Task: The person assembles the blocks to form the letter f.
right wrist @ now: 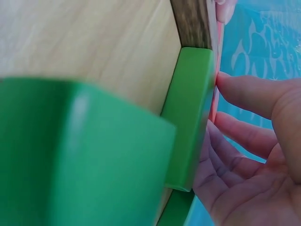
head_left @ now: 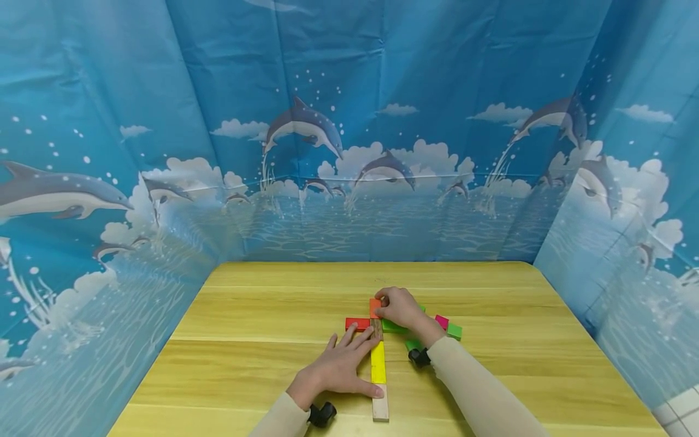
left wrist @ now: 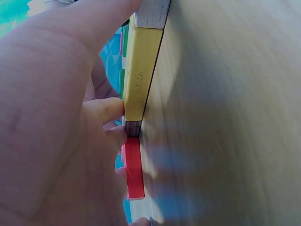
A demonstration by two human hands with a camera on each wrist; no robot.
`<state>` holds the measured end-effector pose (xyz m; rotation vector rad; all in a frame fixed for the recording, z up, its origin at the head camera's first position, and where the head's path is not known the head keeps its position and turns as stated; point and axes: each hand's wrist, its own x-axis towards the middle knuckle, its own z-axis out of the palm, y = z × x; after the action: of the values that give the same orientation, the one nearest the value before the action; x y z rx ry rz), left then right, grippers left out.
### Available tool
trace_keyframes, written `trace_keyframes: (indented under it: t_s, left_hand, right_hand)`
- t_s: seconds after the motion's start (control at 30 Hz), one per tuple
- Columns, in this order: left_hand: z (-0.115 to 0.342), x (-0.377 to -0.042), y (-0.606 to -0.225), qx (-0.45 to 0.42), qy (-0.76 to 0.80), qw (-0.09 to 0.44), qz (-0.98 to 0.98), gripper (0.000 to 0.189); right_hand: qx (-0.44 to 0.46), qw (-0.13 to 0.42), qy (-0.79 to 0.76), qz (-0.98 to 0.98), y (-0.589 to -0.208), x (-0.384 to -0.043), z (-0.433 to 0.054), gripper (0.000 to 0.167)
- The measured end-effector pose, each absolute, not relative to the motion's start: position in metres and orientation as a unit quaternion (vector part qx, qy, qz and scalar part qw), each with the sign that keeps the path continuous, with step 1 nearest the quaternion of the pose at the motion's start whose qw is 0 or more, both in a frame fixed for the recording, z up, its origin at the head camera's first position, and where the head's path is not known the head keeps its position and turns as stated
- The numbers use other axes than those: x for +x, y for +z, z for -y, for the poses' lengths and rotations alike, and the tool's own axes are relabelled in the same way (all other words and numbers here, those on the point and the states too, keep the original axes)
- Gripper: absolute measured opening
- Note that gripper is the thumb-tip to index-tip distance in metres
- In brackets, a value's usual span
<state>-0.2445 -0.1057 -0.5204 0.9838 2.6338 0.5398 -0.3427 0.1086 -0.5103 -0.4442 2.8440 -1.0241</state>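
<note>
Orange block [head_left: 374,308] pinched in my right hand [head_left: 403,308] just beyond the brown block [head_left: 377,327], I'm probably aligning it; a gentle release seems needed next. My left hand [head_left: 343,365], spread, grasps nothing.

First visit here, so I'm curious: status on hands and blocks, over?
Right fingers pinching orange block. Left fingers spread over red block and brown block. Pink block off right, seemingly out of the way.

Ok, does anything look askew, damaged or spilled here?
No spill or obvious damage. The line from orange block to white block looks straight. Right of it, the pink block and neighbouring green block lie askew, apart from that line, perhaps just spares.
</note>
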Motion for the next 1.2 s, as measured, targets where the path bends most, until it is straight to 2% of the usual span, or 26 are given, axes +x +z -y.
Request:
trace_keyframes:
  t_s: [0.27,0.7,1.2]
  left_hand:
    - [0.106,-0.245,-0.519,0.341,0.193,0.144,-0.909,0.103]
    - [0.107,-0.244,-0.519,0.339,0.192,0.143,-0.91,0.104]
    - [0.106,-0.242,-0.518,0.334,0.194,0.148,-0.91,0.104]
  right_hand:
    - [-0.141,0.038,-0.366,-0.919,-0.503,-0.341,-0.112,0.044]
    - [-0.143,-0.023,-0.386,-0.911,-0.482,-0.335,-0.142,0.028]
    - [-0.123,-0.025,-0.367,-0.922,-0.496,-0.33,-0.175,0.028]
